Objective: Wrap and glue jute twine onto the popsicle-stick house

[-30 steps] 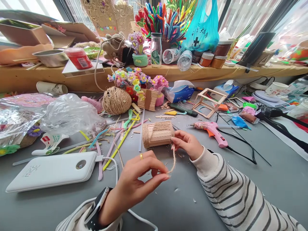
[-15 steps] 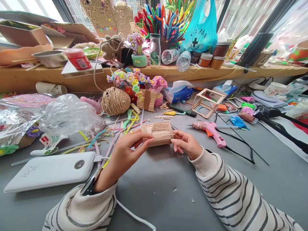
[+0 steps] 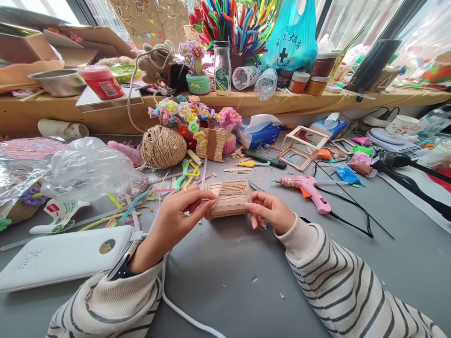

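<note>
A small box of wooden craft sticks [image 3: 230,204], partly wrapped in brown twine, rests on the grey table [image 3: 246,277] in the middle. My left hand [image 3: 176,218] pinches its left end, fingers pressed on the twine there. My right hand [image 3: 271,211] grips its right end with curled fingers. Both arms wear striped sleeves, and a watch sits on my left wrist. A ball of twine [image 3: 163,147] lies behind the box to the left.
A pink glue gun [image 3: 310,188] with a black cord lies right of the box. A white power bank [image 3: 59,256] sits at the left front. Pipe cleaners, a plastic bag [image 3: 88,169], a stick frame [image 3: 303,148] and a cluttered wooden shelf [image 3: 246,104] fill the back.
My left hand let the loose twine loop go slack, moved up from the near table to the box's left end and pressed on it. The right hand stayed at the right end.
</note>
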Demonstrator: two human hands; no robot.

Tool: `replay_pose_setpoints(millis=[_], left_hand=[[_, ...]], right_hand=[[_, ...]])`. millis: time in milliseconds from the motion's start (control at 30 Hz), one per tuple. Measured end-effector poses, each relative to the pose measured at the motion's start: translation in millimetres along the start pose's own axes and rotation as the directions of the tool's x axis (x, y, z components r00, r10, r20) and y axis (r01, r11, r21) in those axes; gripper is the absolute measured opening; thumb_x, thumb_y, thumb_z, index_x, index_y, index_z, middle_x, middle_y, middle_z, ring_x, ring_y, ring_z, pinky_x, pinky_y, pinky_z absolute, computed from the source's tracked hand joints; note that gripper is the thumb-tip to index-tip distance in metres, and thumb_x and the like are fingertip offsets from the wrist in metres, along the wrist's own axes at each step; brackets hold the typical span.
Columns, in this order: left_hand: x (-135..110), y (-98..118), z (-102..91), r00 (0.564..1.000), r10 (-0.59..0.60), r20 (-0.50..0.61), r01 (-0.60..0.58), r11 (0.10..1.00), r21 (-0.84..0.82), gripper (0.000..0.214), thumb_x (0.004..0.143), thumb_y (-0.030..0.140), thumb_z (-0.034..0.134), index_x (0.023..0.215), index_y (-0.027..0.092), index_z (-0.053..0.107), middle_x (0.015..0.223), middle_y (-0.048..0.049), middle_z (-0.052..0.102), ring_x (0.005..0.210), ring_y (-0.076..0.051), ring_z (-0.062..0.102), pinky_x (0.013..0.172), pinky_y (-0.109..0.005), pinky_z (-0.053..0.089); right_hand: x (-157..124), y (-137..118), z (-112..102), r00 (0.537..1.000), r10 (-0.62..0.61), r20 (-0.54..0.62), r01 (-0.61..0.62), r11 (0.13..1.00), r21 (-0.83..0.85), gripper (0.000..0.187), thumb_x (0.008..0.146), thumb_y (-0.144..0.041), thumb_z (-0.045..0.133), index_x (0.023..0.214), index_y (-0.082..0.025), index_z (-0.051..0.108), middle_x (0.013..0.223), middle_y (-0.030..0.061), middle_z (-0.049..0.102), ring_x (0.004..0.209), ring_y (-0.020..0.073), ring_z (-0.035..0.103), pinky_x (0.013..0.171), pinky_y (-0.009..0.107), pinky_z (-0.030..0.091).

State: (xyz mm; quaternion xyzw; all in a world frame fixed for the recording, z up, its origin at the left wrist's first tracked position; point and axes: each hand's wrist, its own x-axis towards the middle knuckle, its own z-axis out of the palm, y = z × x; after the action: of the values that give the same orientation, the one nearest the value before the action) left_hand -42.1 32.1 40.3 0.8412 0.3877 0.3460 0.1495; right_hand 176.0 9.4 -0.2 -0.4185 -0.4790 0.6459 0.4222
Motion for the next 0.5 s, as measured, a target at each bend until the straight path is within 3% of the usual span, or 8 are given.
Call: replay_pose_setpoints(millis=[200, 367, 500], left_hand=[[-2.2, 4.3, 4.7, 0.998, 0.059, 0.029, -0.057, 0.996, -0.062, 0.014, 0.083, 0.024, 0.053, 0.078, 0.02, 0.065, 0.058, 0.0041, 0.054, 0.046, -0.006, 0.042, 0.046, -0.017, 0.034], [-9.9, 8.5, 9.6, 0.998, 0.051, -0.038, -0.054, 0.995, -0.083, 0.011, 0.082, 0.021, 0.054, 0.08, 0.018, 0.064, 0.059, 0.0038, 0.057, 0.045, -0.005, 0.042, 0.046, -0.017, 0.036], [-13.2, 10.2, 10.3, 0.997, 0.063, -0.053, -0.067, 0.994, -0.082, 0.009, 0.082, 0.018, 0.054, 0.079, 0.017, 0.063, 0.059, 0.004, 0.056, 0.045, -0.005, 0.042, 0.044, -0.016, 0.035]], right_hand=[[-6.3, 0.7, -5.3, 0.996, 0.02, 0.084, -0.02, 1.0, 0.003, 0.033, 0.067, -0.044, 0.067, 0.08, -0.017, 0.054, 0.054, -0.0039, 0.057, 0.045, 0.0109, 0.059, 0.036, 0.018, 0.035], [-9.1, -1.8, -6.5, 0.991, 0.017, 0.131, -0.014, 1.0, -0.023, 0.032, 0.068, -0.043, 0.066, 0.082, -0.016, 0.054, 0.055, -0.003, 0.059, 0.044, 0.0099, 0.057, 0.037, 0.019, 0.034], [-9.1, -4.1, -5.3, 0.993, 0.001, 0.119, 0.005, 0.999, -0.054, 0.034, 0.07, -0.046, 0.063, 0.084, -0.016, 0.056, 0.05, -0.0048, 0.056, 0.037, 0.007, 0.048, 0.035, 0.02, 0.025]])
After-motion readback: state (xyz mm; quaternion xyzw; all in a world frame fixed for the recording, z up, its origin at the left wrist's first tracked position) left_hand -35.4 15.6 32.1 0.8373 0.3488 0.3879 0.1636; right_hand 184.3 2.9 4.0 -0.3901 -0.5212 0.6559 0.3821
